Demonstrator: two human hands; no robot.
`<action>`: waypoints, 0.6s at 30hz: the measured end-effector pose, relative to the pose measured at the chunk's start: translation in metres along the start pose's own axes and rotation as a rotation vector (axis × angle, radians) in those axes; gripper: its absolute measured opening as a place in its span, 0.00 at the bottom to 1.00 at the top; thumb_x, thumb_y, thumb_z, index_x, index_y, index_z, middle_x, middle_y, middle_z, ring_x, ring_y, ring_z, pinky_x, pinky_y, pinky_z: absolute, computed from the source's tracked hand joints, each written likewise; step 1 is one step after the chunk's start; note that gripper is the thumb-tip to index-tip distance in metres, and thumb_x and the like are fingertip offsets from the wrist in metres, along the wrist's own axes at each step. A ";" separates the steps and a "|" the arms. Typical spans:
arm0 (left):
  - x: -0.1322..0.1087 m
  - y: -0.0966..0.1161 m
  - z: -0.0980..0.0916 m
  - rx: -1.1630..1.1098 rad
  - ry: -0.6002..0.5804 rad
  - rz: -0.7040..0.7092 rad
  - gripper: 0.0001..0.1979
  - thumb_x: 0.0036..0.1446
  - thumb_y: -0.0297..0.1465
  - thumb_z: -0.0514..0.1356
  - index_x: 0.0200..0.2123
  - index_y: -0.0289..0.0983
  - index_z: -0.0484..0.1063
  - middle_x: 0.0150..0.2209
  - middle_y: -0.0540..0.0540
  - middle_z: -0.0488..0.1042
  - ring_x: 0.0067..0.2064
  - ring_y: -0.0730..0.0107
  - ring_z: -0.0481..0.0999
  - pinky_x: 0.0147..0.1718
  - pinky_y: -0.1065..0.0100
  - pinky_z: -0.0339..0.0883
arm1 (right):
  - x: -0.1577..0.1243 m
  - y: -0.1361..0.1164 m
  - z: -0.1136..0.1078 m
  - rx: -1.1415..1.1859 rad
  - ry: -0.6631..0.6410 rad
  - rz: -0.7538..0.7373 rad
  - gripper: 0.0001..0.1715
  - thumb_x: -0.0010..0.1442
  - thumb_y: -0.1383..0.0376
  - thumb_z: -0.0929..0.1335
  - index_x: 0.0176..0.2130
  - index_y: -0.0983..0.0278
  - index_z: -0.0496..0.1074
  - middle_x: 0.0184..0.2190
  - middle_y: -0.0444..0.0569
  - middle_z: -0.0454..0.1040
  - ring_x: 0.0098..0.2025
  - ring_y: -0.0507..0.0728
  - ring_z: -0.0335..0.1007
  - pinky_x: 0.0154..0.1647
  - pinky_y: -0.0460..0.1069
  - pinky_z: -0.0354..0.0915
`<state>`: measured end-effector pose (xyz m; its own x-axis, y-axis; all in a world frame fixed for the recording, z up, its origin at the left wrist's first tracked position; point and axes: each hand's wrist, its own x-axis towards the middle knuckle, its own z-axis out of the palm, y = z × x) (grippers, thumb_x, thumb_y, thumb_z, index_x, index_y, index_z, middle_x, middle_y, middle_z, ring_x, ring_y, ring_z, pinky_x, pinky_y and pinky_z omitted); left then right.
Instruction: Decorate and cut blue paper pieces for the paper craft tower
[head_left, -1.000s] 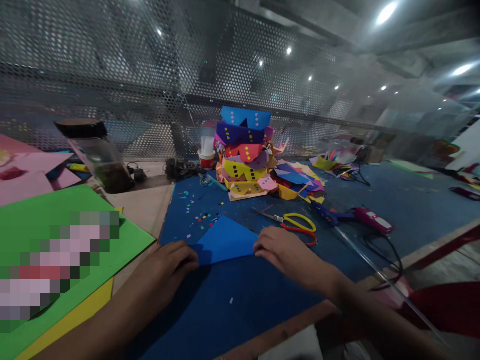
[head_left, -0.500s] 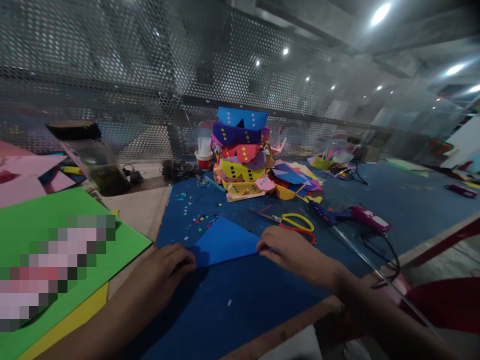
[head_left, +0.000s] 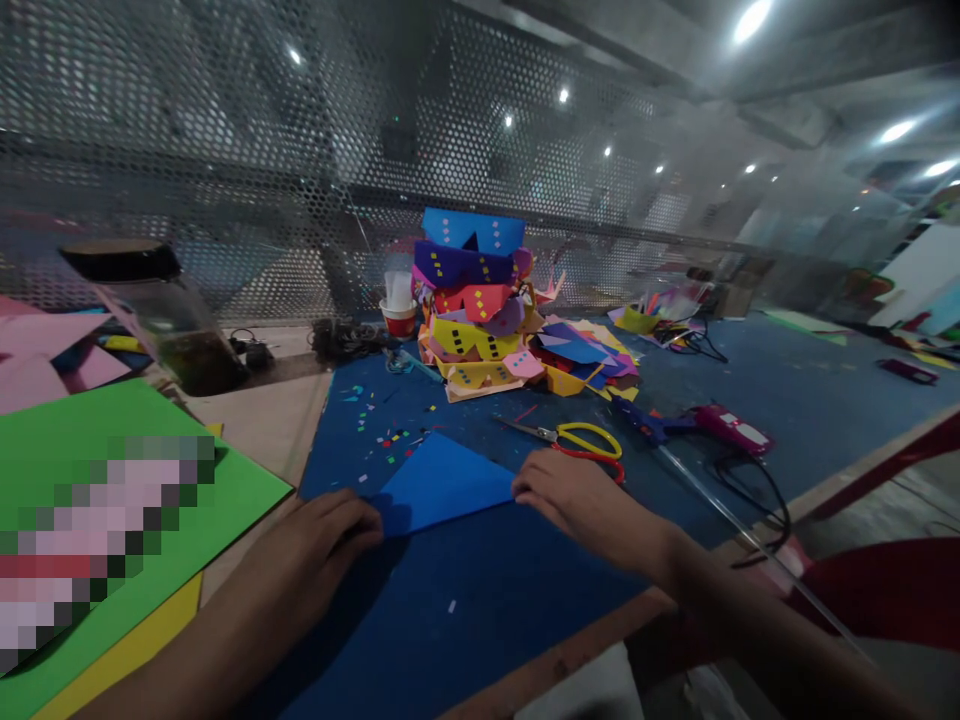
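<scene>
Left hand [head_left: 330,528] open flat on blue paper triangle [head_left: 442,482], right hand [head_left: 579,497] open, pressing its right corner

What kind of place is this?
Probably a paper-craft workshop: a pile of folded paper shapes, scissors and a glue gun lie by the left hand and right hand pressing a blue sheet.

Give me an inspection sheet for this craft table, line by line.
Surface: blue mat, sprinkled with tiny paper scraps.
Job's things: blue paper triangle, lying flat on the mat.
Clutter: scissors, glue gun, stack of folded paper pieces, jar, green sheet.
Hands: left hand presses the triangle's left corner; right hand presses its right corner.
Cables: black cord loops beside the glue gun.
Surroundings: perforated metal screen behind the table.
</scene>
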<state>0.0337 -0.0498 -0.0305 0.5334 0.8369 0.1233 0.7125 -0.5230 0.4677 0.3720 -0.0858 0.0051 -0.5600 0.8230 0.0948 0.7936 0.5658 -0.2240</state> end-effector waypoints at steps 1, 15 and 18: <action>0.000 -0.001 0.000 -0.001 -0.006 0.000 0.16 0.66 0.40 0.53 0.34 0.43 0.78 0.36 0.47 0.82 0.38 0.57 0.80 0.40 0.60 0.68 | -0.002 0.001 0.001 -0.001 0.008 -0.008 0.08 0.74 0.67 0.66 0.47 0.65 0.75 0.45 0.53 0.76 0.48 0.60 0.72 0.48 0.53 0.68; -0.003 -0.009 -0.001 -0.007 -0.064 -0.038 0.14 0.67 0.38 0.53 0.35 0.45 0.78 0.35 0.49 0.81 0.37 0.58 0.80 0.42 0.60 0.67 | 0.005 0.011 -0.006 0.181 -0.030 0.087 0.07 0.73 0.68 0.66 0.44 0.63 0.75 0.44 0.48 0.78 0.46 0.57 0.73 0.48 0.50 0.64; -0.003 -0.008 -0.001 0.003 -0.052 -0.057 0.13 0.66 0.40 0.55 0.35 0.45 0.78 0.34 0.50 0.81 0.37 0.58 0.79 0.40 0.62 0.67 | 0.012 0.017 -0.008 0.252 -0.051 0.189 0.02 0.68 0.68 0.70 0.42 0.62 0.76 0.40 0.46 0.78 0.41 0.55 0.74 0.41 0.48 0.63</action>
<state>0.0257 -0.0480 -0.0335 0.5145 0.8560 0.0506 0.7439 -0.4749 0.4702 0.3808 -0.0657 0.0100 -0.4245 0.9052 -0.0189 0.8043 0.3674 -0.4671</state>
